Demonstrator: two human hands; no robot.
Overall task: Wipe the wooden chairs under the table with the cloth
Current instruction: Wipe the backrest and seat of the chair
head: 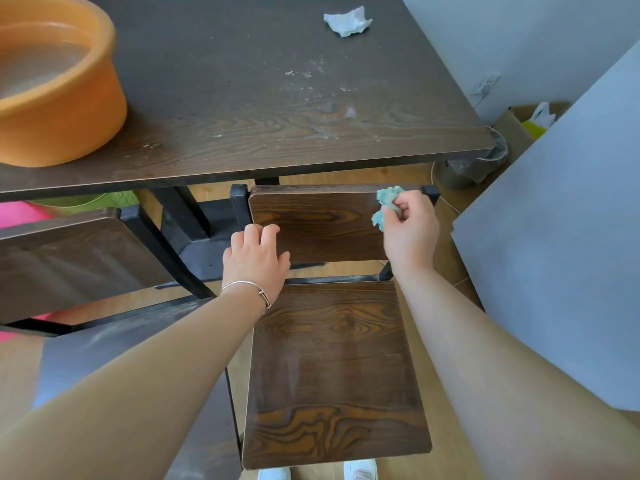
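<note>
A dark wooden chair with a black metal frame stands pulled out from the table; its seat (336, 372) is below me and its backrest (325, 226) faces the table edge. My right hand (410, 230) is shut on a crumpled teal cloth (388, 202) and presses it against the upper right of the backrest. My left hand (256, 261) rests on the lower left corner of the backrest, fingers curled over the wood, a silver bangle on the wrist. A second wooden chair (69, 261) stands to the left, partly under the table.
The dark wooden table (277, 98) carries an orange basin (52, 84) with water at the left and a crumpled white tissue (348, 20) at the far right. A bin with a liner (478, 164) stands right of the table. A grey board (561, 237) leans at the right.
</note>
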